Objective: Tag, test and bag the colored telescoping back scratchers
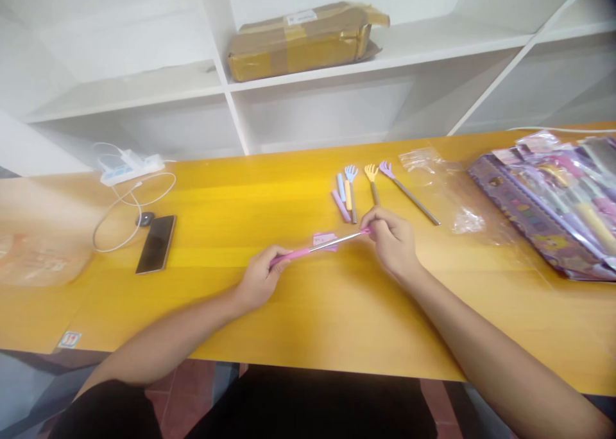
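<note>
A pink back scratcher (335, 242) with a silver rod is stretched between my hands above the table. My left hand (262, 277) is closed around its pink handle. At the other end, my right hand (392, 237) pinches the pink head, which the fingers mostly cover. Behind the rod lies a small pink card (325, 241). Beyond my right hand are a blue back scratcher head (351, 172) on a rod, a yellow one (371, 172) and a purple one (386, 169). Loose blue (341, 187), yellow (348, 195) and purple handles (341, 205) lie beside them.
At the right, a purple printed bag (517, 217) bears several packaged back scratchers (572, 189). Clear plastic wrappers (469, 221) lie near it. A phone (156, 244), white cable (103, 246) and power strip (132, 168) are at the left. A cardboard box (301, 44) sits on the shelf.
</note>
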A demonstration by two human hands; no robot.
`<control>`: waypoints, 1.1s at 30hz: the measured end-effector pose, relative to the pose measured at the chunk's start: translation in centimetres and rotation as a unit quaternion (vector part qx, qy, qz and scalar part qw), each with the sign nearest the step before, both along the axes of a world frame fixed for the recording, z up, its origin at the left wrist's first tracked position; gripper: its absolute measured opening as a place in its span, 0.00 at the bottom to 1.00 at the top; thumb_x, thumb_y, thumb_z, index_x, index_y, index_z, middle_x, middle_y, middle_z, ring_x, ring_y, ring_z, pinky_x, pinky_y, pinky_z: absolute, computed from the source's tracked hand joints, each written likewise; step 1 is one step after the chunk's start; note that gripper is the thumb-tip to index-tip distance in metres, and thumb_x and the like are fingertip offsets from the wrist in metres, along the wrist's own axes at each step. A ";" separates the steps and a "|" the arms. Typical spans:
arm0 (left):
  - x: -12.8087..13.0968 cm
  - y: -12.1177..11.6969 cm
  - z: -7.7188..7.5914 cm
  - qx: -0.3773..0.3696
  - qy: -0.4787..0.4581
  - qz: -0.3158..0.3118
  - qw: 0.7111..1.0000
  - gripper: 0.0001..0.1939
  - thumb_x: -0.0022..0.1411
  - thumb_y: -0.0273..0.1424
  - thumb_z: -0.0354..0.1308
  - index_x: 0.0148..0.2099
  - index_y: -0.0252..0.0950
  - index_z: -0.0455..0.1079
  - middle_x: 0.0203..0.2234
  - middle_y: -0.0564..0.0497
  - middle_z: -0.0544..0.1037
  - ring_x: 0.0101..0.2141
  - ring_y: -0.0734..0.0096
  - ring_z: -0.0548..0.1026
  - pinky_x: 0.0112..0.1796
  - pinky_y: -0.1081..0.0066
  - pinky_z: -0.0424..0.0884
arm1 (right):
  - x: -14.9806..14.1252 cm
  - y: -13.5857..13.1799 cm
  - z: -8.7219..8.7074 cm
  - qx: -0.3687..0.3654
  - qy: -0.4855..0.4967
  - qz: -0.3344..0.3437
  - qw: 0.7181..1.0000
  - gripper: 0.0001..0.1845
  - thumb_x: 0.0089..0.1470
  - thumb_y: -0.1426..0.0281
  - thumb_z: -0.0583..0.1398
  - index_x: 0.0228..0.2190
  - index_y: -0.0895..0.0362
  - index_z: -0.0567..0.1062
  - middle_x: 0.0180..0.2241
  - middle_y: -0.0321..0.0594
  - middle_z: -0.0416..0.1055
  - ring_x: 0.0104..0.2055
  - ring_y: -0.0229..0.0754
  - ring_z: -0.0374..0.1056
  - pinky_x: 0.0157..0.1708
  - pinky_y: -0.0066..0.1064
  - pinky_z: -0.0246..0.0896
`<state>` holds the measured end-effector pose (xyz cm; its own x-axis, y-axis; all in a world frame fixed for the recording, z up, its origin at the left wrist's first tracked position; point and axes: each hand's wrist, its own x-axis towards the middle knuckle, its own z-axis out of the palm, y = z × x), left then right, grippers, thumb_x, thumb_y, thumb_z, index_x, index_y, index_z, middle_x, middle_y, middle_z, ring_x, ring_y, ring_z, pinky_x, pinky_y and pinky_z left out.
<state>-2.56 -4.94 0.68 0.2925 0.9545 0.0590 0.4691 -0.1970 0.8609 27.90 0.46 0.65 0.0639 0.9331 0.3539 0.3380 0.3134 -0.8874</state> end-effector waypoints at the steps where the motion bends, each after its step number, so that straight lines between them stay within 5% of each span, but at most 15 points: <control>1: 0.0 0.0 0.0 0.004 0.005 -0.002 1.000 0.19 0.76 0.47 0.52 0.49 0.37 0.74 0.30 0.51 0.76 0.35 0.65 0.75 0.39 0.67 0.71 | -0.2 -0.2 0.1 0.000 -0.005 0.005 1.000 0.13 0.54 0.75 0.53 0.24 0.53 0.74 0.24 0.36 0.70 0.30 0.42 0.66 0.32 0.33 0.57; 16: -0.3 -0.6 -1.1 0.113 0.019 -0.042 0.992 0.14 0.77 0.40 0.54 0.50 0.37 0.75 0.35 0.48 0.80 0.34 0.68 0.75 0.39 0.67 0.71 | -4.2 -4.0 -0.6 0.011 0.023 0.037 0.999 0.15 0.58 0.76 0.52 0.25 0.53 0.74 0.24 0.35 0.67 0.27 0.40 0.63 0.31 0.34 0.57; 22: -0.4 0.1 -0.5 0.084 0.034 -0.099 0.991 0.17 0.77 0.43 0.53 0.56 0.38 0.75 0.42 0.45 0.82 0.40 0.64 0.78 0.45 0.64 0.74 | -2.7 -3.1 0.7 0.038 -0.026 0.072 0.996 0.14 0.59 0.76 0.53 0.27 0.52 0.76 0.26 0.36 0.72 0.29 0.41 0.67 0.32 0.34 0.60; 33: -0.2 0.2 -0.1 0.027 -0.002 -0.070 0.997 0.17 0.75 0.43 0.57 0.54 0.37 0.77 0.44 0.46 0.84 0.42 0.63 0.80 0.44 0.66 0.73 | -1.9 -2.2 0.4 0.107 -0.128 0.102 0.981 0.15 0.62 0.78 0.52 0.32 0.52 0.76 0.29 0.36 0.76 0.31 0.41 0.72 0.34 0.34 0.63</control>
<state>-2.72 -4.70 0.54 0.4229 0.8993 0.1112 0.4296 -0.3071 0.8492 25.97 -1.79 1.02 -0.2328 0.8198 0.5231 0.4513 0.5675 -0.6886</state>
